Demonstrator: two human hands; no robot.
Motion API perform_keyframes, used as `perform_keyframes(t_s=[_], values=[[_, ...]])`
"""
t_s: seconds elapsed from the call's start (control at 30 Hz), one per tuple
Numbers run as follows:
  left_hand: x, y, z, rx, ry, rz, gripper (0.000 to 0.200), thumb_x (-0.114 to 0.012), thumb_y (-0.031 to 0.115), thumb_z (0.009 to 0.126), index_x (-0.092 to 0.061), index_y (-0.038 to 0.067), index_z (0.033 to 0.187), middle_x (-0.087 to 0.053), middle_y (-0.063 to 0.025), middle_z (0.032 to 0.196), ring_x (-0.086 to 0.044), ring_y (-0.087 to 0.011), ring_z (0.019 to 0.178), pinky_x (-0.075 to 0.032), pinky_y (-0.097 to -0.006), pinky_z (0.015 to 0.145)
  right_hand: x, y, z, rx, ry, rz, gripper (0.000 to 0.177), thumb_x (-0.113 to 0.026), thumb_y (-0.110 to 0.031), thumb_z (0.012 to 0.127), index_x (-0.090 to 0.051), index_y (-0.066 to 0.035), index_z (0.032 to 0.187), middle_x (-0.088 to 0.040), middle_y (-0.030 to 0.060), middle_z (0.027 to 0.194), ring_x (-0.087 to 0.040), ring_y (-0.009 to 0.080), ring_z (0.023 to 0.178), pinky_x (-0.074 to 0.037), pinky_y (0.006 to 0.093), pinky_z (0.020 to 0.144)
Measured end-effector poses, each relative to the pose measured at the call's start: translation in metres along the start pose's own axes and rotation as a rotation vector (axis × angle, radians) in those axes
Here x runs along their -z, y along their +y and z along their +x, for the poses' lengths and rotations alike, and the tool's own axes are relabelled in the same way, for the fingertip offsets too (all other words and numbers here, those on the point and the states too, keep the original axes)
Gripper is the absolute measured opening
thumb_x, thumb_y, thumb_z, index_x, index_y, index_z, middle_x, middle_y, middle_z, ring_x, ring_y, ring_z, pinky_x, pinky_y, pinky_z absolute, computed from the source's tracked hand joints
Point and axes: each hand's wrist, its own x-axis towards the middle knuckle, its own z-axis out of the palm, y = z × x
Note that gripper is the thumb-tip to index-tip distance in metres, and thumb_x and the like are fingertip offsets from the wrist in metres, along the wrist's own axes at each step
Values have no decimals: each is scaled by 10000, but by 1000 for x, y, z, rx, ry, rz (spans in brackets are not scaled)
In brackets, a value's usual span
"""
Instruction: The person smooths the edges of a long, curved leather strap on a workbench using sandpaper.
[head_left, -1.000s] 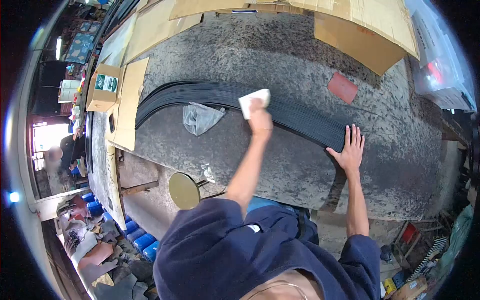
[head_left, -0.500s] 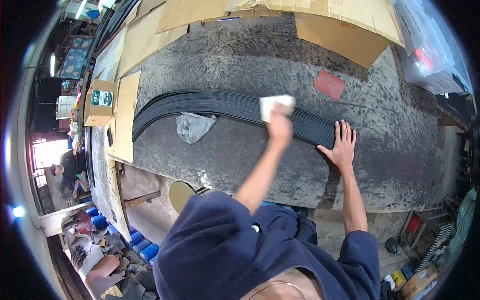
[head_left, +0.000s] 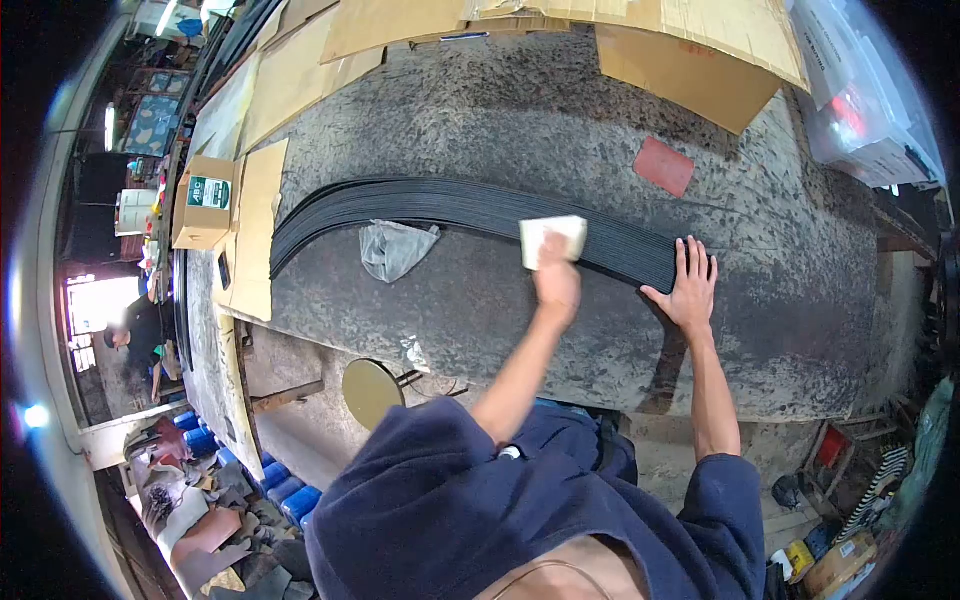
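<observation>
Across the dark, scuffed table (head_left: pixel 480 300) runs a curved bundle of thin black strips (head_left: pixel 440 203), lying side by side. My left hand (head_left: pixel 556 275) is closed around a whitish square pad (head_left: pixel 555 236), which rests over the near edge of the strips. Motion blurs that hand, and I cannot make out the pad's material. At the bundle's right end, my right hand (head_left: pixel 692 285) lies flat, fingers spread and thumb apart, touching the strip ends. A crumpled clear plastic bag (head_left: pixel 395 250) sits just below the strips, left of the middle.
Cardboard sheets (head_left: pixel 400 28) line the far side. A reddish rectangular piece (head_left: pixel 663 167) lies right of centre. At the left stands a small carton (head_left: pixel 203 205); a clear bin (head_left: pixel 865 95) is far right. A round stool (head_left: pixel 372 393) stands below. Another person (head_left: pixel 140 340) is far left.
My left hand and the pad have moved down, toward me, over the strips. The right hand keeps its place at the strip ends. The view has shifted slightly.
</observation>
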Motion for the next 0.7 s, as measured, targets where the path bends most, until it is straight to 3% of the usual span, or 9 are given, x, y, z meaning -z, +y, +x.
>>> perform_keyframes(t_s=[0.17, 0.2, 0.23, 0.27, 0.37, 0.47, 0.57, 0.63, 0.7], values=[[32, -22, 1, -40, -108, -2, 362, -530, 46, 904, -627, -31, 1244, -640, -172, 1295, -565, -289, 1264, -384, -400, 1115, -5, 0, -1, 11, -16, -22, 1079, -648, -769, 737, -361, -89, 1525, -364, 138, 1559, -316, 337, 1457, -206, 573, 1188], [48, -26, 23, 454, 94, -723, 338, -495, 177, 1010, -631, -42, 1229, -656, -134, 1224, -587, -233, 1147, -399, -365, 1056, -5, -1, -1, 7, -20, -18, 1082, -658, -759, 735, -357, -87, 1527, -360, 138, 1560, -309, 336, 1462, -208, 574, 1188], [76, -41, 47, 646, 88, -851, 340, -477, 136, 1012, -616, -43, 1266, -644, -195, 1269, -580, -264, 1197, -437, -353, 1052, -3, -1, -1, 1, -20, -32, 1082, -658, -759, 735, -357, -87, 1527, -360, 138, 1560, -309, 336, 1462, -208, 574, 1188], [112, -77, 62, 483, -101, -1146, 377, -446, 221, 1052, -624, -63, 1224, -650, -119, 1177, -567, -209, 1078, -417, -362, 998, -2, -1, -1, -1, -26, -38, 1083, -660, -757, 734, -355, -87, 1528, -359, 140, 1560, -307, 336, 1462, -209, 573, 1188], [10, -81, 42, 490, 294, -536, 365, -406, 9, 977, -579, -102, 1278, -612, -252, 1295, -559, -328, 1236, -364, -391, 1135, -4, -2, -2, 12, 8, -38, 1090, -662, -761, 729, -352, -89, 1529, -360, 146, 1559, -306, 333, 1462, -209, 568, 1188], [-9, 9, -11, -17, -97, -159, 492, -475, -70, 852, -583, -31, 1330, -575, -242, 1376, -470, -340, 1381, -323, -420, 1184, -4, -4, -4, 31, -1, -33, 1085, -662, -756, 734, -349, -92, 1533, -361, 149, 1560, -306, 330, 1463, -205, 567, 1190], [6, -11, -5, -118, -181, -149, 481, -502, -58, 821, -610, -15, 1287, -594, -213, 1364, -493, -324, 1362, -357, -417, 1168, -6, -2, 0, 22, -8, -40, 1078, -665, -749, 739, -348, -94, 1533, -369, 152, 1555, -320, 334, 1457, -205, 569, 1190], [51, -59, 24, 49, -25, -74, 413, -509, -41, 837, -630, -28, 1232, -615, -223, 1321, -518, -337, 1331, -375, -394, 1160, -8, -1, -2, 21, 6, -47, 1071, -669, -741, 741, -351, -93, 1532, -381, 150, 1547, -336, 339, 1447, -212, 568, 1188], [107, -96, 78, 587, 31, -792, 309, -486, 38, 940, -628, -51, 1200, -642, -219, 1251, -575, -317, 1223, -418, -360, 1090, -6, -1, 0, 16, 12, -51, 1067, -670, -741, 741, -357, -91, 1527, -385, 148, 1543, -339, 341, 1445, -217, 567, 1187]])
